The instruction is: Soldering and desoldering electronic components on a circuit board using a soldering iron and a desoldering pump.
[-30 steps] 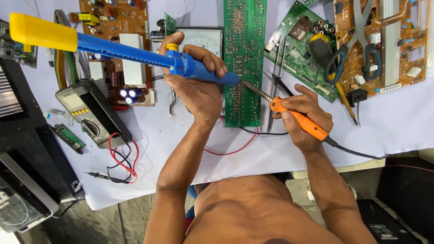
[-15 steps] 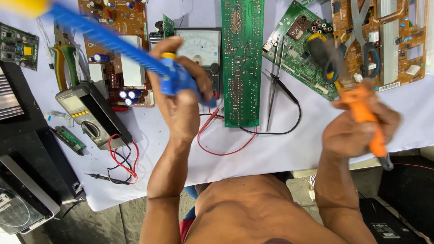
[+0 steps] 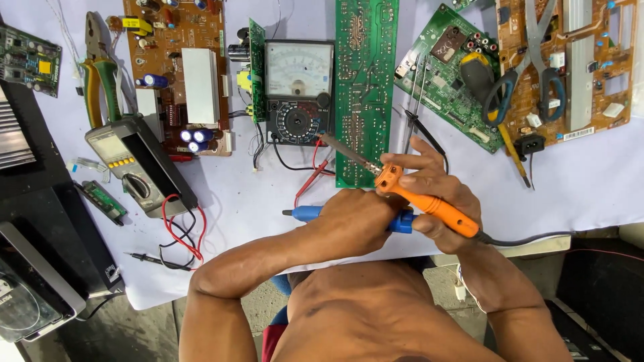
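Right hand (image 3: 429, 194) pinching orange soldering iron (image 3: 429, 204) by its handle, tip hovering over green circuit board (image 3: 365, 87). Left hand (image 3: 355, 221) wrapped round blue desoldering pump (image 3: 305, 214). Light, rigid tools; probably hot tip, so handle only.

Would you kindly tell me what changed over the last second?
The left hand brought the blue desoldering pump down from over the boards to the table edge. The right hand swung the orange soldering iron out right, then back. Both tools stayed gripped; the boards stayed put.
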